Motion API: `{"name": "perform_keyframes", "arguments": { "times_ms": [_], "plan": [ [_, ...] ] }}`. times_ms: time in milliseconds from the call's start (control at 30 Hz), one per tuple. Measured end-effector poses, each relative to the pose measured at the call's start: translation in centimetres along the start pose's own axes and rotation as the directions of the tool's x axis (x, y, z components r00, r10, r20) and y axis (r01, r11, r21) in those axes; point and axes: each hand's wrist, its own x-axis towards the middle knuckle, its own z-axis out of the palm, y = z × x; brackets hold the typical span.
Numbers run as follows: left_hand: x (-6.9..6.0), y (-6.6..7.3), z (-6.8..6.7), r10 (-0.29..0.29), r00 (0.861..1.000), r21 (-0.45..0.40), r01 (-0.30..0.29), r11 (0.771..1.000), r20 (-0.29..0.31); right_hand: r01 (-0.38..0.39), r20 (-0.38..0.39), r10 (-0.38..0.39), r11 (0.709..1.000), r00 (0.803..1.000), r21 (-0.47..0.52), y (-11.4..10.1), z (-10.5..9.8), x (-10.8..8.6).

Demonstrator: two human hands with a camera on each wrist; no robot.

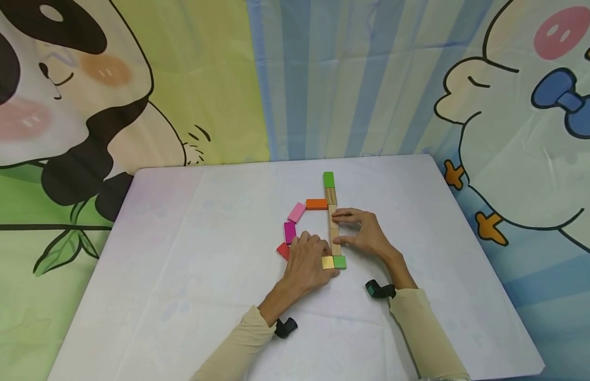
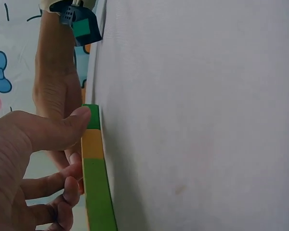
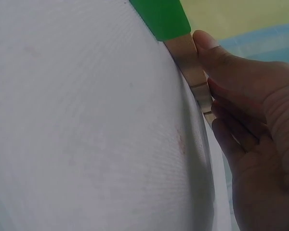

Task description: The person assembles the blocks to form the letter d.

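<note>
Small coloured blocks form a closed outline on the white table. My left hand (image 1: 306,264) lies over the outline's near side, thumb on the near face and curled fingers beyond, bracketing a row with a yellow block (image 1: 327,262) and a light green end block (image 1: 339,262). In the left wrist view, another green block (image 2: 99,192) adjoins the yellow one. My right hand (image 1: 366,233) touches the right side of a column of plain wooden blocks (image 1: 333,217) with spread thumb and fingertips. Part of the near row is hidden beneath my left hand.
Orange (image 1: 316,205), pink (image 1: 297,212), magenta (image 1: 289,232) and red (image 1: 283,251) blocks curve round the left side. A green block (image 1: 328,179) tops the wooden column. The white table (image 1: 180,264) meets a cartoon-printed cloth (image 1: 323,79) behind.
</note>
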Motion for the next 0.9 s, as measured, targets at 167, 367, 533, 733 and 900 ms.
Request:
{"name": "perform_keyframes", "arguments": {
  "times_ms": [167, 367, 533, 733, 900],
  "plan": [
    [-0.3, -0.9, -1.6, -0.035, 0.999, -0.031, 0.036, 0.999, 0.019, -0.001, 0.002, 0.002, 1.000, 1.000, -0.016, -0.1, 0.0, 0.1],
    [-0.8, -2.5, -3.6, -0.026, 0.999, -0.100, 0.028, 0.995, 0.019, 0.014, 0.000, -0.014, 1.000, 1.000, -0.014, -0.2, -0.2, 0.2],
    [-1.4, -4.2, -4.7, -0.047, 0.998, -0.202, 0.036, 0.979, -0.051, 0.007, 0.007, -0.007, 1.000, 1.000, -0.013, -0.1, -0.1, 0.3],
    [-2.2, -6.4, -5.4, -0.135, 0.983, -0.232, 0.103, 0.967, -0.126, 0.008, 0.014, -0.007, 1.000, 1.000, -0.020, -0.2, 0.0, 0.1],
    [-2.8, -7.9, -6.0, -0.172, 0.970, -0.263, 0.123, 0.957, -0.172, 0.012, 0.013, -0.011, 1.000, 1.000, -0.024, -0.4, -0.1, 0.1]
  ]
}}
